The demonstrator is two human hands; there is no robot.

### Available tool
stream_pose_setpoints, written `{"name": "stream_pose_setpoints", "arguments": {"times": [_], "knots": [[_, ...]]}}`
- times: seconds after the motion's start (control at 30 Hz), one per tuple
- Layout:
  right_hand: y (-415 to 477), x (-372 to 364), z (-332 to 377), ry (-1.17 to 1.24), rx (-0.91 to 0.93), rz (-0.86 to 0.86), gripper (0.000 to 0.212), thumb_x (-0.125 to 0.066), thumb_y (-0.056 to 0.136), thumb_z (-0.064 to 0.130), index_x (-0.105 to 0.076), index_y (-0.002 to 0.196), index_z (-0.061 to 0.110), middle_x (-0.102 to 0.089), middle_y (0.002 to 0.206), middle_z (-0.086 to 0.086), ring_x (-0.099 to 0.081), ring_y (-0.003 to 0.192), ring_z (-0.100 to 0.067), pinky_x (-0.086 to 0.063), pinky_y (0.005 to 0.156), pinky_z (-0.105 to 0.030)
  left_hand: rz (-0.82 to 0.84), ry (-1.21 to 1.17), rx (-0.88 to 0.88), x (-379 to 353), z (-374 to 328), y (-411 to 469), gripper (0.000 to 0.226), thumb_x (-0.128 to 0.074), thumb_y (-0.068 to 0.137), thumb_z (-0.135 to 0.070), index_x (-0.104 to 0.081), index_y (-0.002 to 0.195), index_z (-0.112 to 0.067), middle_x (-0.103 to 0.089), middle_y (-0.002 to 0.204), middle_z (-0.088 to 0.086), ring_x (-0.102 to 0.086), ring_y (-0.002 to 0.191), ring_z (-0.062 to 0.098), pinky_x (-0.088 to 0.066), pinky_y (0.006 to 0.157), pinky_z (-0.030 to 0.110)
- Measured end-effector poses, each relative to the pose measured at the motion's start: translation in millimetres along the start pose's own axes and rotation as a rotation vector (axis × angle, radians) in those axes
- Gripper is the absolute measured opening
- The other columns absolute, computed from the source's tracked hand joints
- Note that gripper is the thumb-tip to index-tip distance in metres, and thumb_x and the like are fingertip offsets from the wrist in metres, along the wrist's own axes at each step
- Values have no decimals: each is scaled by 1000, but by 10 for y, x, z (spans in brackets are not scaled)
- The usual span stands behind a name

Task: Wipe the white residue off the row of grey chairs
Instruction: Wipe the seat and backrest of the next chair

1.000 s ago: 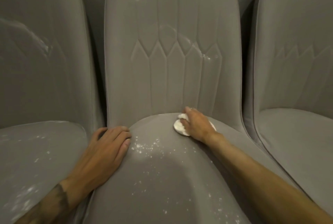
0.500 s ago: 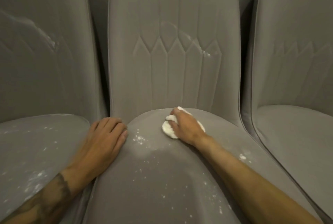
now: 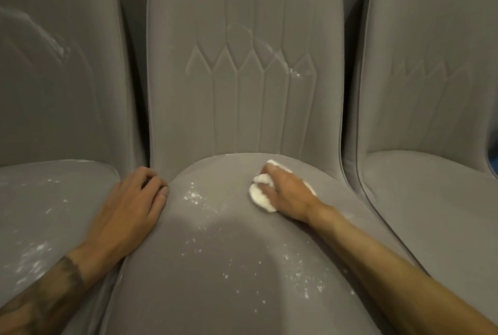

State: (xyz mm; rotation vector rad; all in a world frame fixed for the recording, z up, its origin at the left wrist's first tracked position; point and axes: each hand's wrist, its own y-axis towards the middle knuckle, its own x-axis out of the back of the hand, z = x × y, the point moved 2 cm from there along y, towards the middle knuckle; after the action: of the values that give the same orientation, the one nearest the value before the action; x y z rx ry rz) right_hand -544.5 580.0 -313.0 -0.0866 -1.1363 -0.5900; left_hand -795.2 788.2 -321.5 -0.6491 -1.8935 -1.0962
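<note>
Two hands worked apart: right hand gripped crumpled white cloth; left hand rested open on the edge of grey fabric seat; overlapping strokes were advised

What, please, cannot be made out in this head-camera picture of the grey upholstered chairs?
Head view only.
1. White crumpled cloth: mostly covered by the right hand gripping it.
2. Middle grey upholstered chair: the seat beneath that hand and cloth is hidden, so whether it is clean there is unknown.
3. Left grey chair: cut off by the left edge.
4. Right grey chair: cut off by the right edge; too dim to judge clean.
</note>
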Motion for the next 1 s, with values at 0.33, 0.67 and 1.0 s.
{"name": "stream_pose_setpoints", "arguments": {"times": [0.33,0.67,1.0], "knots": [[-69,376,-435,-63,-175,-25,16,-57,99,32,-57,111,21,-65,116,-1,-61,108,-25,-45,88,-34,-14,-6,-1,-13,11,-10,25,-47,105,-32,-68,105,-20,-47,109,-7,-52,90,16,-47,86,41],[-301,474,-435,-5,-12,60,13,-57,100,28,-57,113,27,-63,107,23,-60,97,3,-42,84,-22,-16,-27,-7,-42,43,-21,29,-44,104,-39,-68,106,-23,-45,110,-10,-53,89,13,-48,85,39],[-428,348,-255,13,61,125,17,-57,99,40,-53,115,38,-57,104,39,-54,94,18,-37,79,-3,-7,-25,-1,-40,57,-16,26,-44,104,-37,-67,106,-26,-44,111,-12,-54,89,15,-49,86,44]]}}
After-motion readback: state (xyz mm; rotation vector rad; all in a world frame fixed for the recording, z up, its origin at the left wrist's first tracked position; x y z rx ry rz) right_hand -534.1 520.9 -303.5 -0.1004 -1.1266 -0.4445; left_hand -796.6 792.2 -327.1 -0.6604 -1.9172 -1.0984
